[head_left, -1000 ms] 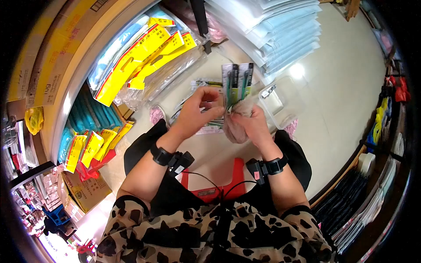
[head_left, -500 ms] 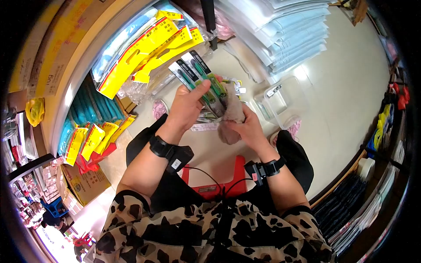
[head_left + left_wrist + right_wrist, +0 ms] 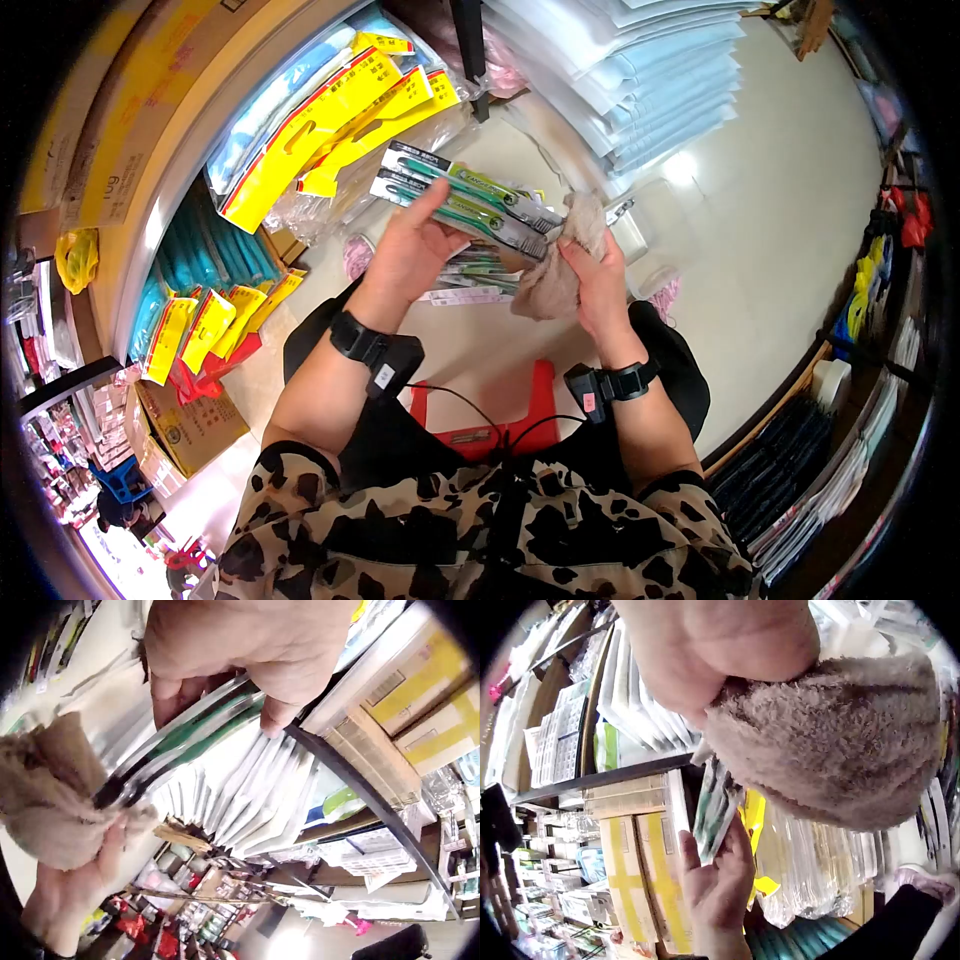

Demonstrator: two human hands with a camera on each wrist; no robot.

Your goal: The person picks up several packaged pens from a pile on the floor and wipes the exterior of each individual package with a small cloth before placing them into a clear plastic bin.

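Observation:
Two packaged toothbrushes [image 3: 470,200], green inside clear-and-black packs, lie slanted between the hands in the head view. My left hand [image 3: 405,252] grips them near the black-topped end, thumb across the front. A brown-grey fuzzy cloth [image 3: 552,278] is wrapped about their other end, and my right hand [image 3: 600,285] pinches it there. In the left wrist view the packs [image 3: 187,731] run from the left hand [image 3: 247,645] down to the cloth [image 3: 56,795]. The cloth [image 3: 832,742] covers most of the right fingers in the right wrist view.
More packs [image 3: 480,270] lie on the floor beneath the hands. A clear plastic box [image 3: 630,235] stands right of them. Yellow-topped bags [image 3: 320,130] fill the left shelf, pale blue packets [image 3: 650,90] are stacked ahead, and a red stool [image 3: 541,400] is between the legs.
The left hand has come up from beside the packs and taken hold of them. They have tilted from upright to slanting left, and the cloth in the right hand has shifted along their lower end.

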